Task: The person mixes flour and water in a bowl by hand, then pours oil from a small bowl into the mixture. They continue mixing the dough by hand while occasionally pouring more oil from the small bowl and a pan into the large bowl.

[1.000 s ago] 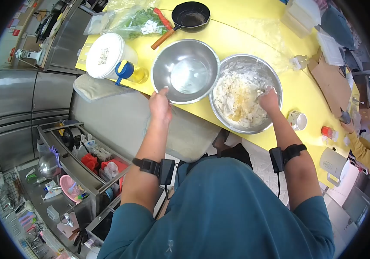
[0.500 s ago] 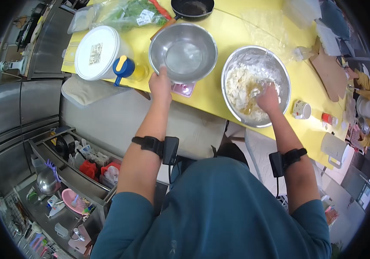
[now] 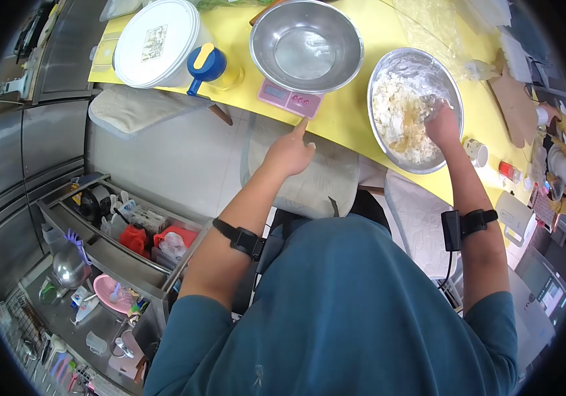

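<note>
My left hand [image 3: 288,150] points its index finger at the front edge of a pink kitchen scale [image 3: 289,100]. The fingertip is at or very near the scale's button side; the other fingers are loosely bent and hold nothing. On the scale sits a wide steel bowl [image 3: 261,41], with nothing visible in it. My right hand [image 3: 444,127] is closed inside a second steel bowl [image 3: 380,142]. Its fingers are down in a lumpy flour mixture [image 3: 398,109] with a wet yellowish patch. Whatever they grip is hidden.
A white lidded tub [image 3: 157,46] and a blue-lidded jug [image 3: 208,65] stand left of the scale. To the right are a printed cup [image 3: 475,152], a red-labelled jar [image 3: 510,172] and a brown board [image 3: 513,105]. Padded stools [image 3: 309,178] stand below the yellow table [image 3: 342,119].
My left hand has let go of the steel bowl's rim and come down to the scale's front, index finger out. My right hand stays in the flour bowl. The view has shifted.
</note>
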